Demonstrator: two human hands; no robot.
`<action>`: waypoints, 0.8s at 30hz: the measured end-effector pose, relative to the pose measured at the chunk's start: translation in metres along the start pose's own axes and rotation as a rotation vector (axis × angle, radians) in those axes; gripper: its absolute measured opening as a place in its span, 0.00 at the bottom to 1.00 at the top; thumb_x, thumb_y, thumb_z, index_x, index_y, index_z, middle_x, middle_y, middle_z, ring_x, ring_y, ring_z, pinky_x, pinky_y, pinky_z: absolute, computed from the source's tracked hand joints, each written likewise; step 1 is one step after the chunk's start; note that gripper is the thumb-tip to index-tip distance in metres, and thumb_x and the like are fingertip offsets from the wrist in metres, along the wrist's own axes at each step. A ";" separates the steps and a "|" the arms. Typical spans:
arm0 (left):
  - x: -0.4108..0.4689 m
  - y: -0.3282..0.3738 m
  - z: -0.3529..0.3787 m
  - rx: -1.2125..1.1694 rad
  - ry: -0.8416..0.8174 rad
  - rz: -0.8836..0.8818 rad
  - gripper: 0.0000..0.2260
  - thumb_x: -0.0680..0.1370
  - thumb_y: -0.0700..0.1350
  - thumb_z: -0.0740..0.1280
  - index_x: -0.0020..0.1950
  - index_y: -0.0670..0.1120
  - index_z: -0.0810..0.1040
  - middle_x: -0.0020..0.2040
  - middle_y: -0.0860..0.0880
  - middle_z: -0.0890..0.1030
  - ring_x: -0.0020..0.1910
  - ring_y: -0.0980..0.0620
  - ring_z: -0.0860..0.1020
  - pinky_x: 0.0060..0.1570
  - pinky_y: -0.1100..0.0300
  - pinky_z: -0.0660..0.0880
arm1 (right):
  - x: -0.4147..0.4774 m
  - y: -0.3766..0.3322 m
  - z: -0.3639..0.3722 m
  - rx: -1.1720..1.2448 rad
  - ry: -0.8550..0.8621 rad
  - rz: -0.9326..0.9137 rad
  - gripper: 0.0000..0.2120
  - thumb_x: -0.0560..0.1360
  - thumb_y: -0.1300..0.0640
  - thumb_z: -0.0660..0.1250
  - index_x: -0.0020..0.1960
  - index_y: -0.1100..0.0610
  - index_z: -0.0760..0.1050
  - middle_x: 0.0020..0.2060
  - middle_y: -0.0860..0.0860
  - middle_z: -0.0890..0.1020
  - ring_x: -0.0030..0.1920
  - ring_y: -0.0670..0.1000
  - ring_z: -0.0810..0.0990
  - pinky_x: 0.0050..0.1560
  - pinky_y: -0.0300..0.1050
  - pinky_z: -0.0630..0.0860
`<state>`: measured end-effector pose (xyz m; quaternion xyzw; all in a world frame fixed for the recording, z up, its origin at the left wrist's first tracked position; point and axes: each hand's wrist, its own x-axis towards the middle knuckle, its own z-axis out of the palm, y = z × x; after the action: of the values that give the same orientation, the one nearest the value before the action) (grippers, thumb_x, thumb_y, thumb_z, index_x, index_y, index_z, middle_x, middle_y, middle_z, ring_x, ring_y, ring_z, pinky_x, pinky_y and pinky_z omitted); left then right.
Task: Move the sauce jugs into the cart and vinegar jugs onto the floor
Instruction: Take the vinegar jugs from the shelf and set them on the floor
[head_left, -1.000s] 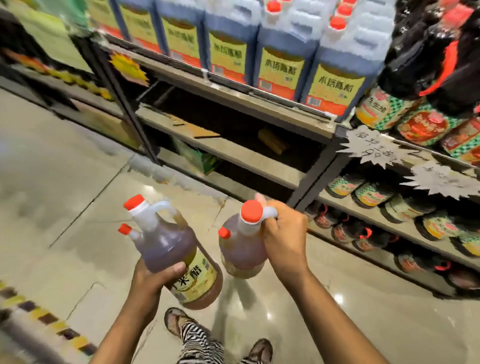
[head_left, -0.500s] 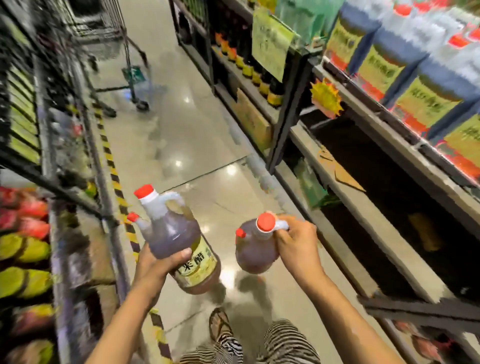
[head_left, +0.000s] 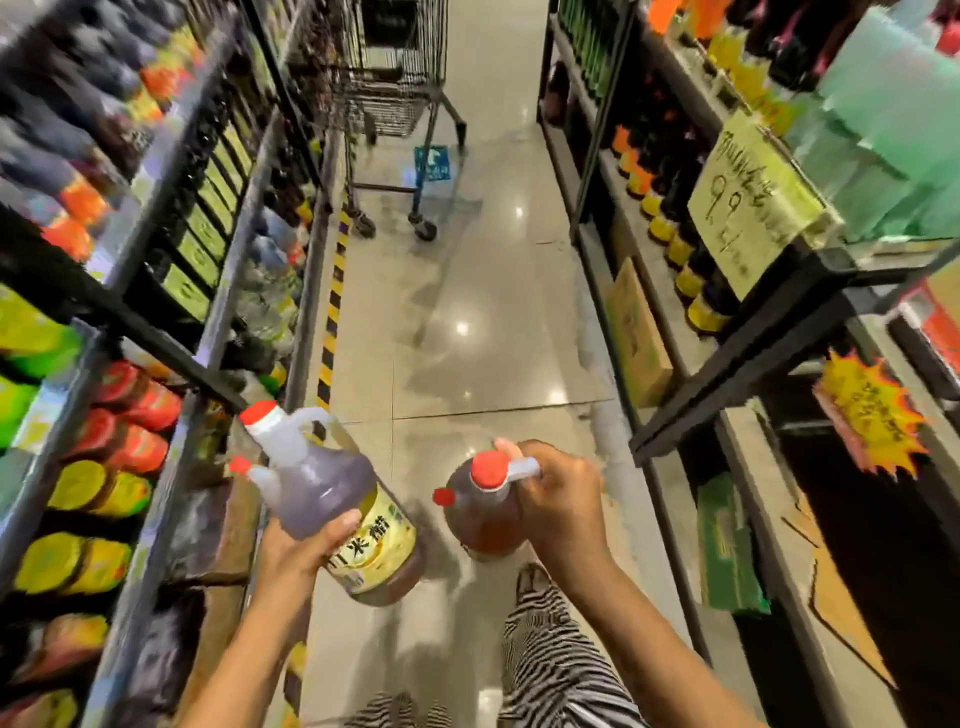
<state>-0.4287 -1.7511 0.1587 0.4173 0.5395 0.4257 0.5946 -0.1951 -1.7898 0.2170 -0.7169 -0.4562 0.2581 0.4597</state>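
item: jug with yellow label (head_left: 332, 499), amber-brown liquid, white neck and loop handle, red cap and small red spout cap; held in the air above the floor (head_left: 467, 322), tilted with the cap toward the upper left and the base toward the person. holder: left hand (head_left: 301, 551), cupped under the belly of the jug, thumb curled across the front just above the label, fingers grasping the body from below. item: second jug (head_left: 483, 514), same red cap and spout cap, darker brown liquid, hanging roughly upright over the floor just right of the first, the two apart. holder: right hand (head_left: 561, 499), fingers clenched round the white handle at the neck. item: cart (head_left: 395, 104), wire basket on wheels, standing on the floor at the far end of the aisle, close to the left shelves (head_left: 171, 260) and well apart from both jugs; its contents cannot be told. surroundings: yellow-and-black tape (head_left: 332, 312) running along the floor's left edge at the foot of the left shelves; right shelves (head_left: 779, 338) with rows of dark bottles, a handwritten yellow price sign (head_left: 748, 208) on the front edge and a starburst tag (head_left: 872, 415) lower down; cardboard box (head_left: 639, 338) on the bottom shelf at right; striped trousers (head_left: 550, 665) below the right forearm. stock on the left shelves is blurred.
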 end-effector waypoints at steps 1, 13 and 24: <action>0.009 0.007 0.011 -0.010 0.027 0.001 0.30 0.59 0.39 0.77 0.61 0.40 0.76 0.57 0.38 0.81 0.46 0.50 0.83 0.45 0.60 0.80 | 0.019 0.001 -0.001 -0.022 -0.015 -0.008 0.22 0.66 0.35 0.60 0.26 0.53 0.72 0.23 0.43 0.67 0.24 0.39 0.65 0.30 0.40 0.69; 0.117 0.084 0.064 0.054 0.238 0.076 0.44 0.46 0.61 0.81 0.58 0.46 0.77 0.52 0.48 0.84 0.51 0.48 0.82 0.48 0.52 0.80 | 0.230 -0.025 0.046 -0.078 -0.346 -0.189 0.18 0.71 0.47 0.61 0.24 0.50 0.69 0.21 0.44 0.70 0.26 0.40 0.66 0.30 0.44 0.64; 0.258 0.142 0.042 0.060 0.398 0.063 0.44 0.43 0.66 0.79 0.54 0.47 0.78 0.48 0.52 0.85 0.48 0.55 0.83 0.44 0.60 0.80 | 0.392 -0.078 0.149 -0.185 -0.456 -0.344 0.13 0.65 0.50 0.56 0.23 0.51 0.62 0.21 0.51 0.68 0.29 0.47 0.62 0.26 0.35 0.58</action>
<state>-0.3801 -1.4652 0.2233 0.3590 0.6455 0.5019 0.4501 -0.1688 -1.3641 0.2399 -0.5915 -0.6841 0.2881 0.3150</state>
